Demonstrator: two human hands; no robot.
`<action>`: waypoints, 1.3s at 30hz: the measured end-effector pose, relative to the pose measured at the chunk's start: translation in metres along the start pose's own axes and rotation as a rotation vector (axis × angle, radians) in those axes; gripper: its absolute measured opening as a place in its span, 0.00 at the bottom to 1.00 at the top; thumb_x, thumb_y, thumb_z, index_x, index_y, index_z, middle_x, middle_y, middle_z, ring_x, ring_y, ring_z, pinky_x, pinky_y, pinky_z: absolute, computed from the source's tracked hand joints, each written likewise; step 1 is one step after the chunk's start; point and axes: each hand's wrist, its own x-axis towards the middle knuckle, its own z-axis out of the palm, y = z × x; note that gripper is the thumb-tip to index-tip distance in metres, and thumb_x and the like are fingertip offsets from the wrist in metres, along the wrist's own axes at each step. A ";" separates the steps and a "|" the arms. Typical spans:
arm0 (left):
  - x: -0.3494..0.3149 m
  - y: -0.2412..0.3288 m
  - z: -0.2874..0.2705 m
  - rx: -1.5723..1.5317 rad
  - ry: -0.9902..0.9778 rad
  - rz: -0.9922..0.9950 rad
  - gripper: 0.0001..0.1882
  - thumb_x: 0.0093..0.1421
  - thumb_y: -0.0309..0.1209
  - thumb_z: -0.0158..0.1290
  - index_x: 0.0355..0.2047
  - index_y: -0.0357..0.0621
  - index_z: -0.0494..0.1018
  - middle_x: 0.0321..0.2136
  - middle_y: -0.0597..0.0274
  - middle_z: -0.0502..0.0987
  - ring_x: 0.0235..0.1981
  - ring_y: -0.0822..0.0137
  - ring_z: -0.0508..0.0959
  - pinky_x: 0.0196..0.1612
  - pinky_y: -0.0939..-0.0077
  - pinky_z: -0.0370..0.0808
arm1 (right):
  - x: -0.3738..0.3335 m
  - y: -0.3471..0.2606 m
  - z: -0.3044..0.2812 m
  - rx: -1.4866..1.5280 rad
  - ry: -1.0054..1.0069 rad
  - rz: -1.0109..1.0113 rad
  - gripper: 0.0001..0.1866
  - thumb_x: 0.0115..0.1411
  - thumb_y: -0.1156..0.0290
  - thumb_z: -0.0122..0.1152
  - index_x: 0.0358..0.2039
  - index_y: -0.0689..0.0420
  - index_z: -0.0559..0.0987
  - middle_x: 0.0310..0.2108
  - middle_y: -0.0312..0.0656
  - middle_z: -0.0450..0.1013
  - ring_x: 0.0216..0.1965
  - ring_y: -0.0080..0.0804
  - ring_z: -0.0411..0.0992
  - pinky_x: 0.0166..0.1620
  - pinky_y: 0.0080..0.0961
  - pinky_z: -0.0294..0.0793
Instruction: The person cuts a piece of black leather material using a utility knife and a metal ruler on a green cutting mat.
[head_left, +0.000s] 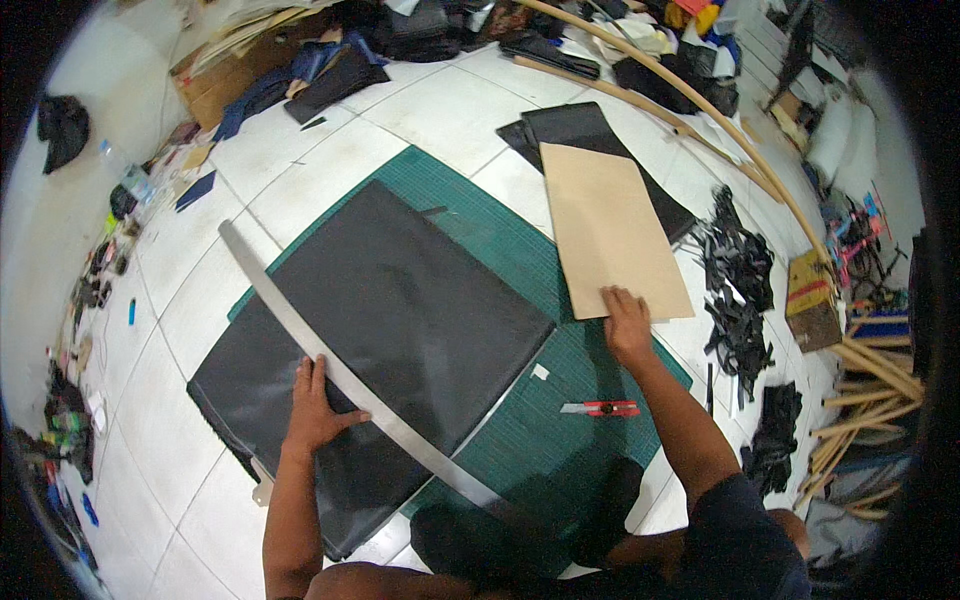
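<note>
A large black sheet of material (420, 290), looking like stacked or folded leatherette, lies on a green cutting mat (530, 420). Across its left part runs a long steel ruler (350, 385), bowed by the lens. My left hand (315, 410) rests spread on the black sheet, fingertips and thumb touching the ruler's edge. At the right, my right hand (627, 325) has its fingers over the near edge of a tan cardboard sheet (610, 220); its thumb is hidden. A red utility knife (600, 408) lies on the mat with its blade out.
Black folded pieces (580, 125) lie partly under the cardboard. Heaps of black scraps (735, 270) are on the tiled floor to the right, near a yellow box (812, 300) and several cardboard tubes (850, 430). Long tan strips (700, 70) curve along the far right. Clutter lines the left wall.
</note>
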 end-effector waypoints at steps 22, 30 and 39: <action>0.008 0.006 0.006 0.116 -0.017 -0.019 0.68 0.33 0.58 0.73 0.68 0.39 0.50 0.69 0.37 0.46 0.70 0.38 0.48 0.69 0.46 0.50 | -0.074 -0.217 0.001 0.366 -0.298 -0.587 0.30 0.60 0.70 0.55 0.64 0.47 0.65 0.67 0.43 0.57 0.69 0.45 0.53 0.70 0.51 0.47; 0.012 0.037 0.025 0.191 0.136 -0.020 0.60 0.45 0.61 0.65 0.69 0.41 0.51 0.70 0.42 0.46 0.71 0.42 0.46 0.69 0.40 0.45 | -0.068 -0.212 -0.002 0.552 -0.322 -0.688 0.34 0.55 0.65 0.60 0.63 0.52 0.65 0.68 0.45 0.56 0.69 0.46 0.52 0.71 0.51 0.45; 0.017 0.046 0.044 0.196 0.075 0.001 0.59 0.44 0.63 0.65 0.67 0.39 0.54 0.70 0.45 0.48 0.72 0.44 0.44 0.69 0.39 0.42 | -0.027 -0.157 0.024 0.605 0.228 0.320 0.31 0.54 0.55 0.66 0.52 0.61 0.73 0.53 0.53 0.69 0.54 0.53 0.67 0.57 0.50 0.65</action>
